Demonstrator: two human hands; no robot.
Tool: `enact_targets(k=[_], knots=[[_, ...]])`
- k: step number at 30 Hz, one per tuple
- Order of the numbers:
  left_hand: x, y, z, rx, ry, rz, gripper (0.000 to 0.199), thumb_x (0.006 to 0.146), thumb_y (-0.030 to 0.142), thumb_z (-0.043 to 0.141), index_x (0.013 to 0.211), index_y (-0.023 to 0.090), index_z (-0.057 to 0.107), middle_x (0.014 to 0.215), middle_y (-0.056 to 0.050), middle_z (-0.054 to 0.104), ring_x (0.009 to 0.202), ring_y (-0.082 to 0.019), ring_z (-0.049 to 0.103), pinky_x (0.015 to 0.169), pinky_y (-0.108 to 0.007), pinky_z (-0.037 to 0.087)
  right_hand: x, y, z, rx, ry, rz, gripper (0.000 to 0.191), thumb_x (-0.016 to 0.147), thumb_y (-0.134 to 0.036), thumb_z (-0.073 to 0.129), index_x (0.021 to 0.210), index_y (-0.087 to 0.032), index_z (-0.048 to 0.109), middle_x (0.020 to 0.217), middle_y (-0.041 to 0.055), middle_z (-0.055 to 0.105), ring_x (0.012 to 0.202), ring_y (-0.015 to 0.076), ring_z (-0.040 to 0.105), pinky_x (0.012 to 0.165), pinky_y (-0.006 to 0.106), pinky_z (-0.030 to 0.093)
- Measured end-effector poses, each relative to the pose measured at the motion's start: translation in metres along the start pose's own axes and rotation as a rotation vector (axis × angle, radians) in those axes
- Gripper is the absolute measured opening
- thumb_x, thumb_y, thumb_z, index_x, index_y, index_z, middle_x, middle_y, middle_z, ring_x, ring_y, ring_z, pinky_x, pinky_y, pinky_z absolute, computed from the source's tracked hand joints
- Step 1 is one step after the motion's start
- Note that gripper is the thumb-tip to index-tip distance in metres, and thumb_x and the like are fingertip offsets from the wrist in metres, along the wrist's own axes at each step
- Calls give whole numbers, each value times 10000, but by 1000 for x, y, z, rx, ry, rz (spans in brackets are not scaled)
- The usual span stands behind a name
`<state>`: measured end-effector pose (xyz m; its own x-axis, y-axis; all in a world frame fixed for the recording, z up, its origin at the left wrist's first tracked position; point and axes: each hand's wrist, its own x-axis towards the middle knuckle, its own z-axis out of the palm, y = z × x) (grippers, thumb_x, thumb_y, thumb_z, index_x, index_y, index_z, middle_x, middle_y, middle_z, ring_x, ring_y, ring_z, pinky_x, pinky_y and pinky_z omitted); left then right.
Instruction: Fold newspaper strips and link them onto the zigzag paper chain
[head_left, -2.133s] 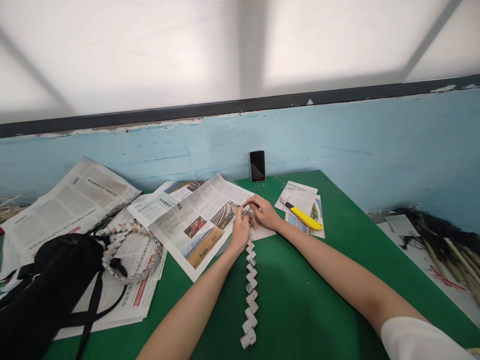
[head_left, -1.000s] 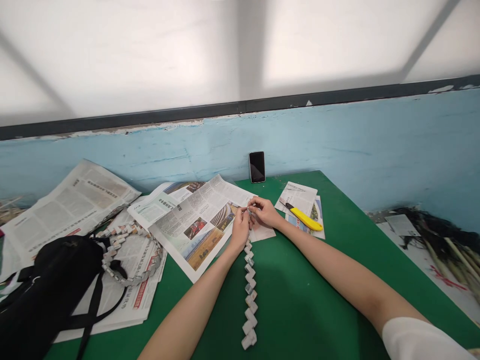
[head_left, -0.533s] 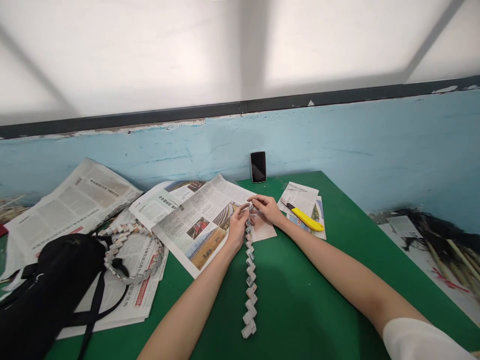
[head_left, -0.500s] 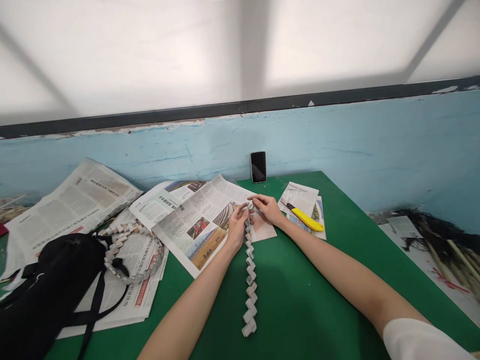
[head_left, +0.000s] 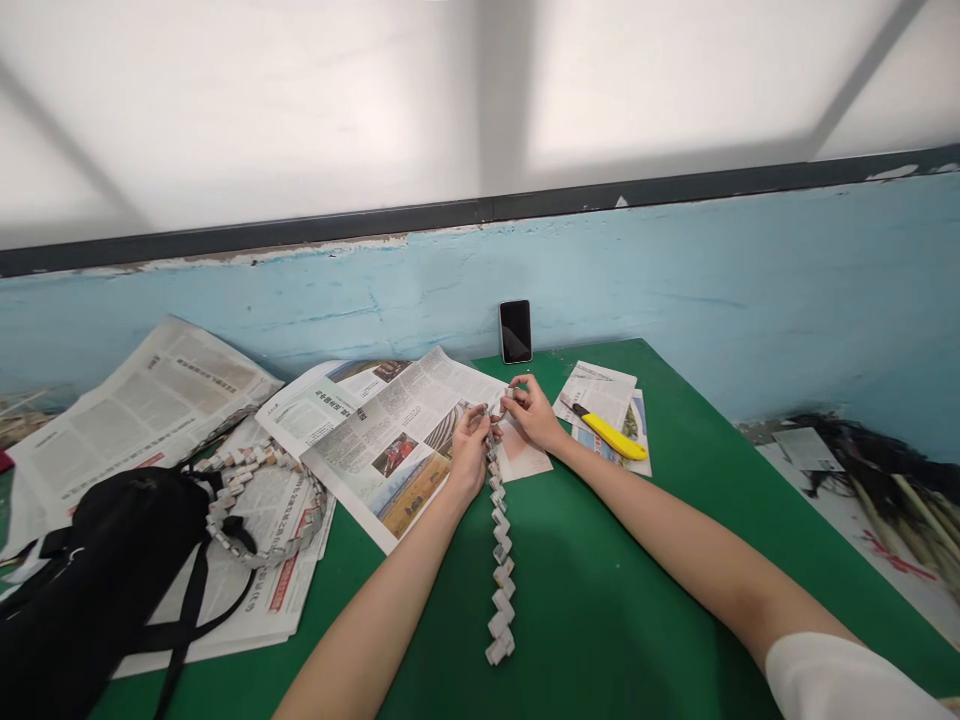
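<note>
A zigzag chain of folded newspaper (head_left: 502, 550) runs down the green table toward me. Its far end is pinched in the fingers of my left hand (head_left: 470, 455). Just to the right, my right hand (head_left: 531, 415) pinches a small folded paper piece (head_left: 510, 393), held slightly apart from the chain's end. Beneath and beside my hands lie a pinkish-white paper sheet (head_left: 525, 452) and an open newspaper (head_left: 360, 430) with colour photos.
A yellow utility knife (head_left: 615, 436) lies on paper pieces at the right. Against the blue wall leans a phone (head_left: 515, 332). At the left are a black bag (head_left: 112, 560), a paper chain loop (head_left: 315, 515) and stacked newspapers (head_left: 255, 625).
My right hand has drawn slightly away from my left, with a small paper piece now showing in its fingers. The chain's near end has shifted slightly.
</note>
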<state>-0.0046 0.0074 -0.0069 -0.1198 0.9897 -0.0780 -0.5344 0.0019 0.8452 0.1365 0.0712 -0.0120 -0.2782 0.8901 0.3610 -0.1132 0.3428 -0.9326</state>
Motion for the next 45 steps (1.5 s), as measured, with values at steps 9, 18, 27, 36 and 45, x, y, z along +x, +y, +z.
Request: enact_targets(k=[9,18,27,36,45], knots=[[1,-1,-2,-27,27,-21,460,747,343,813,1088,175,553,882,-38,698,635,-112,630,616,-243,444,-5,-8,0,-162,53,-40,250,882,-450,686,888,-203,647,825,24,681,764,189,626,716,308,481],[2,-1,-1,-77,22,9,399,744,270,777,1063,195,548,809,-8,659,654,-130,642,656,-266,488,-18,-13,2,-416,-64,-286,203,968,-389,618,910,-222,720,862,56,717,812,214,657,802,342,499],[1,-1,-1,-29,-7,11,372,758,292,759,1078,191,597,785,-5,638,654,-126,625,651,-265,486,-15,-15,5,-491,-72,-291,196,980,-378,591,954,-224,710,871,68,696,811,216,634,807,348,505],[0,-3,-3,18,-67,51,463,733,354,822,1089,190,576,806,3,639,653,-121,633,640,-253,477,-9,-9,3,-325,-56,-120,213,920,-395,647,988,-201,699,891,51,720,780,195,652,763,332,521],[-5,-3,-1,116,-98,118,473,780,411,782,1101,237,482,756,36,615,638,-131,653,643,-250,483,-5,-7,0,-71,-49,18,314,826,-457,755,967,-188,671,823,45,717,776,209,687,767,351,554]])
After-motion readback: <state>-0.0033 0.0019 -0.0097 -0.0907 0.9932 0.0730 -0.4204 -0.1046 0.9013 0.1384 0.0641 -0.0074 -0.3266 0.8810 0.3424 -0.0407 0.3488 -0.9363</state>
